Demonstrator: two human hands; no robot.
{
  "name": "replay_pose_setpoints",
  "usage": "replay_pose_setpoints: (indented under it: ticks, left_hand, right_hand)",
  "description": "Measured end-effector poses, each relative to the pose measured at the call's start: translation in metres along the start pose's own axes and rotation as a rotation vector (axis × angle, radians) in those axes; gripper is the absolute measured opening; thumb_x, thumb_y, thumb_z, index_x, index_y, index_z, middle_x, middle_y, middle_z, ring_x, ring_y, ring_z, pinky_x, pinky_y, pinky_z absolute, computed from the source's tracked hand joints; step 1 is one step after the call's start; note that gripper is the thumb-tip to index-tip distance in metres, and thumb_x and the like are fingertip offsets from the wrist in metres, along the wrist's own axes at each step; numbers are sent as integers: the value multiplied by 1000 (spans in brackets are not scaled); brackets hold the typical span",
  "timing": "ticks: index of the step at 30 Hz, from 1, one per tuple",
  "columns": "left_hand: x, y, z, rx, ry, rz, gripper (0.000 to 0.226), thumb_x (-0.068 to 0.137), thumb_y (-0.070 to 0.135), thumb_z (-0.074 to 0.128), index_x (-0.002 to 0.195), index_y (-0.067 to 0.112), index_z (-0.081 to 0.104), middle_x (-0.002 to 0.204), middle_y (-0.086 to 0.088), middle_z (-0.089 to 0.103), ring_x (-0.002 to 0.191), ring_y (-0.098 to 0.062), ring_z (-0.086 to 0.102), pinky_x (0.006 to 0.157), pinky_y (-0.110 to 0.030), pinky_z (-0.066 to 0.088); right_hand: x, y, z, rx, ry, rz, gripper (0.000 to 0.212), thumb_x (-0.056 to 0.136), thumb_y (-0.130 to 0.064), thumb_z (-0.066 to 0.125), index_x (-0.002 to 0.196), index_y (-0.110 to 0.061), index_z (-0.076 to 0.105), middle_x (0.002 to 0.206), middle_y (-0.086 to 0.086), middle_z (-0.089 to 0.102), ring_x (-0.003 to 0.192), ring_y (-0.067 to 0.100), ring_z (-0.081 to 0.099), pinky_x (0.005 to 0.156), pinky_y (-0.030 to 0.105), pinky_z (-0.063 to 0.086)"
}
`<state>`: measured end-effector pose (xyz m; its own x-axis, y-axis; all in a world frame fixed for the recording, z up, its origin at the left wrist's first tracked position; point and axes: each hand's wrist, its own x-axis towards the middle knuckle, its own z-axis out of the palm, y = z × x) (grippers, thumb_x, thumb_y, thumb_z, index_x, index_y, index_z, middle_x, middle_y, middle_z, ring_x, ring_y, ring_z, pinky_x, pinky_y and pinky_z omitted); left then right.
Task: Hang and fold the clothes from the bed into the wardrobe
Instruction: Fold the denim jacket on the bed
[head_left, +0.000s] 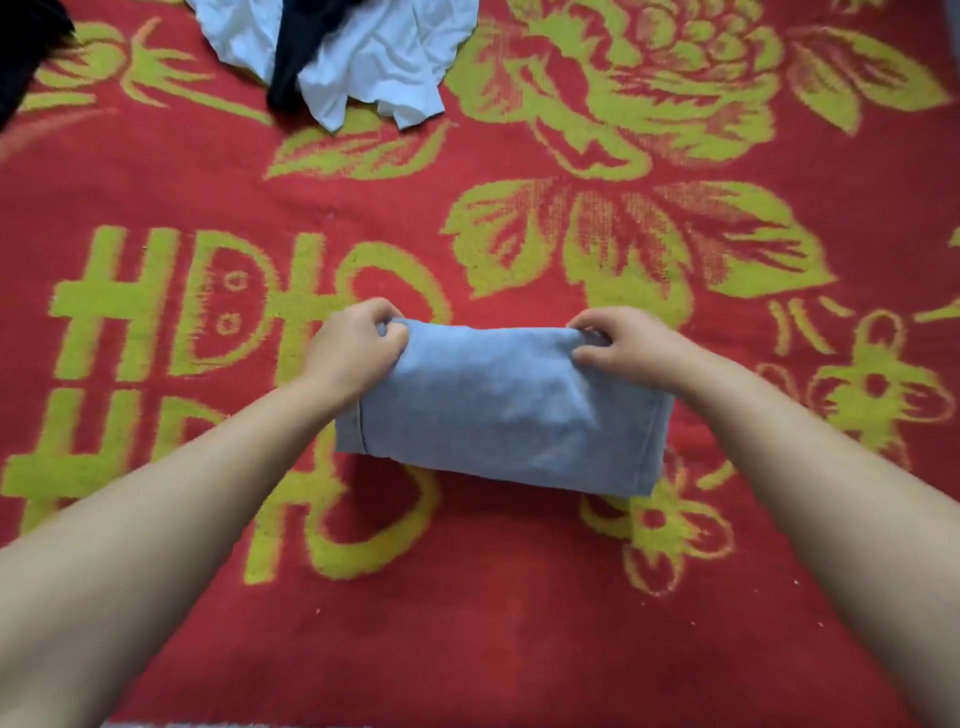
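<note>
Folding under way: left hand (358, 340) and right hand (618, 340) pinch far corners of folded grey-blue cotton garment (504, 410) on red flowered bedspread (467, 623); next, probably carry it to wardrobe.

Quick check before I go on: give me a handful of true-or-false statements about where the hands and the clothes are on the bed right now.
1. Both hands pinch the far edge of the grey garment. True: the left hand holds its far left corner, the right hand its far right corner.
2. The grey garment is spread out flat at full length. False: it is folded into a compact rectangle.
3. A white garment lies at the far edge of the bedcover. True.
4. A black garment lies under the grey one. False: it lies across the white garment, apart from the grey one.
5. The right hand rests empty on the bedcover. False: it grips the grey garment.
</note>
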<state>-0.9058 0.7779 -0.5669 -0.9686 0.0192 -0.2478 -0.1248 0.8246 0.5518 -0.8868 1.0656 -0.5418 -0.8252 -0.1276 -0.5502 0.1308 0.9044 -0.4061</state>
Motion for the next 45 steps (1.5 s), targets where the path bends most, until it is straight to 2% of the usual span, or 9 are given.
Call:
replay_pose_setpoints:
  ticks: [2, 5, 8, 16, 25, 31, 35, 40, 45]
  left_hand:
    - [19, 7, 21, 26, 137, -69, 30, 91, 25, 44, 111, 14, 62, 115, -9, 63, 110, -29, 55, 95, -40, 40]
    - [13, 29, 46, 258, 270, 280, 47, 93, 28, 41, 137, 13, 48, 144, -8, 46, 136, -25, 39, 114, -53, 7]
    - [-28, 32, 77, 457, 141, 561, 55, 91, 38, 37, 141, 16, 45, 151, -8, 38, 141, -24, 30, 109, -64, 7]
    - [-8, -33, 96, 257, -77, 339, 70, 85, 53, 36, 148, 32, 16, 159, -11, 9, 146, -22, 3, 105, -71, 14]
    - [-6, -37, 81, 157, 123, -32, 80, 87, 55, 10, 153, 10, 5, 161, -4, 0, 148, -14, -4, 113, -61, -6]
    - [-24, -6, 94, 442, 140, 608, 60, 94, 43, 31, 146, 15, 25, 154, -12, 30, 146, -18, 11, 113, -55, 4]
    - [-5, -22, 96, 434, 58, 486, 56, 91, 43, 36, 143, 22, 36, 151, -11, 36, 141, -28, 26, 109, -62, 15]
    - [3, -46, 62, 505, -4, 532, 65, 92, 48, 30, 147, 14, 29, 156, -14, 25, 146, -23, 15, 108, -66, 8]
    - [-62, -55, 75, 571, -88, 954, 81, 77, 41, 47, 151, 21, 21, 158, -14, 16, 147, -26, 12, 108, -68, 15]
  right_hand:
    - [17, 4, 29, -44, 242, 139, 35, 95, -18, 49, 129, -22, 57, 131, -1, 59, 124, 21, 50, 109, 46, 30]
    - [17, -24, 79, -103, 466, 85, 48, 98, -16, 38, 145, -13, 39, 154, 3, 35, 146, 21, 21, 112, 63, -1]
    - [5, -45, 125, -256, 498, -113, 55, 90, -26, 35, 142, -10, 45, 149, 6, 42, 140, 26, 35, 107, 67, 15]
    - [0, 66, 134, -248, 408, 60, 55, 96, -39, 28, 147, -21, 23, 154, -1, 31, 145, 15, 13, 104, 68, 18]
    - [-1, 67, 124, -230, 415, 117, 66, 93, -44, 7, 152, -13, 9, 158, -4, 3, 145, 7, -4, 114, 56, -11]
    - [16, -11, 133, -286, 606, -162, 59, 93, -34, 32, 145, -8, 35, 153, 5, 32, 145, 16, 14, 112, 55, 7]
    - [27, 5, 137, -258, 444, -85, 55, 95, -38, 29, 145, -19, 39, 150, 2, 41, 140, 21, 32, 112, 52, 11]
    - [2, 49, 111, -198, 248, 95, 74, 84, -57, -3, 152, -27, 1, 162, -4, 1, 149, 15, -5, 115, 53, -7]
    - [-59, 26, 147, -399, 276, -349, 87, 83, -55, 50, 154, -30, 4, 161, 1, 12, 149, 22, 0, 108, 67, 10]
